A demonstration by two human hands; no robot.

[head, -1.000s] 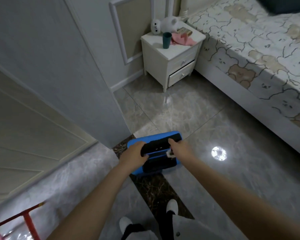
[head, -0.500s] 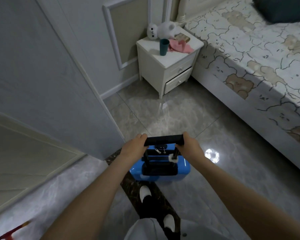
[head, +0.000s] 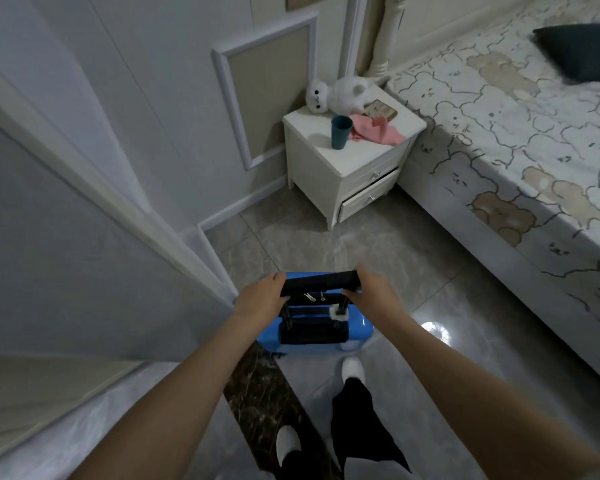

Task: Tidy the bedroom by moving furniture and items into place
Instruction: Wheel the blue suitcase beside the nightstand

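I am gripping the black pull handle [head: 317, 283] of the blue suitcase [head: 357, 329] with both hands, left hand [head: 258, 301] and right hand [head: 373, 294] curled round opposite ends. The suitcase is standing on the floor directly below and ahead, its handle lying crosswise, at the doorway threshold; the nightstand [head: 354, 157] is waiting well ahead.
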